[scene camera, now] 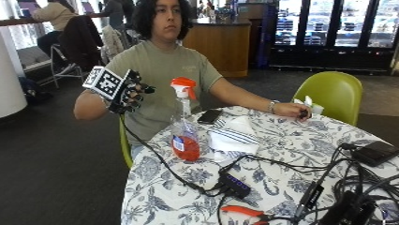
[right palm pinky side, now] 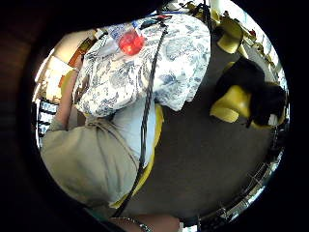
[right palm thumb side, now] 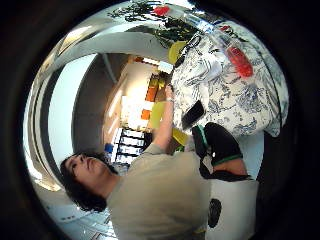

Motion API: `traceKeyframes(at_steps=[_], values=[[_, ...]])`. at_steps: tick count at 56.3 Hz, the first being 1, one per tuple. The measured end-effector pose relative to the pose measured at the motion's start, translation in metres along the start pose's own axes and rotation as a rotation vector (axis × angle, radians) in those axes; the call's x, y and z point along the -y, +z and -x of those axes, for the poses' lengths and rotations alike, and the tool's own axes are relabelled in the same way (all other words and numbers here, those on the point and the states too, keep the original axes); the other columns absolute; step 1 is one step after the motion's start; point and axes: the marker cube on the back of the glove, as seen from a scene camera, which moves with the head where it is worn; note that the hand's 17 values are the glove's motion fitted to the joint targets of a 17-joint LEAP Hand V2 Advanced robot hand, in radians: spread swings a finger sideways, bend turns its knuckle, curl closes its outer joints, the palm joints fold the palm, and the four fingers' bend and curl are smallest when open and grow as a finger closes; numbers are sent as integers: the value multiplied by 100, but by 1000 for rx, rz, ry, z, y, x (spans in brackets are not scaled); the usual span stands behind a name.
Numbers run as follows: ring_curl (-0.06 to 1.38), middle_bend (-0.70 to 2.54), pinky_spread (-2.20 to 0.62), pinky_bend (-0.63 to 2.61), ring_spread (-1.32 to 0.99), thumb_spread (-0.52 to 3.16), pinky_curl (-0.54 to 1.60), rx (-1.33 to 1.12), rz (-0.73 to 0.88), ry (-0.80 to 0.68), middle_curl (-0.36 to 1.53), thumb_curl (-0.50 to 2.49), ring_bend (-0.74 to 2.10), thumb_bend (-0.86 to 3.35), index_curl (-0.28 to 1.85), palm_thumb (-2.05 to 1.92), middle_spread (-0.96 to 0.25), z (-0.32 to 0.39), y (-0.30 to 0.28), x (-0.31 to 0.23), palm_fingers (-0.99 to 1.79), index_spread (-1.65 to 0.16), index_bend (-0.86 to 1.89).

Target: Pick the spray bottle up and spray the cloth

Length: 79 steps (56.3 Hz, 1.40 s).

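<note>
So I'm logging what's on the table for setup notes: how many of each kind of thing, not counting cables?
Spray bottle: 1
Striped cloth: 1
Phone: 1
USB hub: 1
Orange-handled pliers: 1
Black box at the edge: 1
Total: 6

A round bench point(scene camera: 293, 154) draped in a white covering with a blue flower print is carrying everything. A clear spray bottle point(scene camera: 184, 123) with an orange-red trigger head and red liquid in its base is standing upright near the edge closest to the person. Just beside it a white cloth point(scene camera: 232, 136) with dark stripes is lying folded, and a dark phone point(scene camera: 210, 116) is lying beyond that. A black hub point(scene camera: 235, 184), tangled black cables point(scene camera: 324, 180) and orange-handled pliers point(scene camera: 246, 212) are lying nearer the camera.
</note>
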Motion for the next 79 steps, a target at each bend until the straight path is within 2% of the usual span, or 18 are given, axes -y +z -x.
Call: traceKeyframes(at_steps=[9,18,28,32,36,45,57,69,76,79], values=[[34,16,22,45,5,106,36,76,3,-29,29,46,36,-2,30,79,3,-2,1,21,8,-45,17],[33,18,22,42,4,105,34,228,-47,-67,29,45,39,-2,29,80,5,-1,3,63,14,-43,16],[33,21,20,38,4,104,34,333,-107,-32,31,44,41,-2,28,84,6,-6,16,119,20,-36,14],[34,21,19,38,3,103,34,358,-226,-11,31,44,41,-1,27,85,6,-10,19,154,21,-34,13],[34,20,18,37,3,102,34,405,-148,-31,32,44,42,-2,26,87,6,-14,21,165,21,-33,13],[33,21,15,36,1,100,34,504,-210,-25,33,44,43,-2,25,90,5,-17,31,203,24,-30,13],[34,21,13,34,-2,95,34,489,-227,-42,34,44,45,-3,24,89,4,-19,46,243,27,-28,13],[35,20,8,35,-4,91,35,409,-263,-127,35,43,51,-3,22,87,3,-20,50,285,39,-24,11],[35,21,6,36,-6,90,35,390,-270,-78,35,43,53,-3,22,86,2,-20,52,305,42,-23,11],[35,23,5,33,-6,90,34,417,-268,-47,36,43,52,-3,23,85,2,-17,51,307,56,-22,17]])
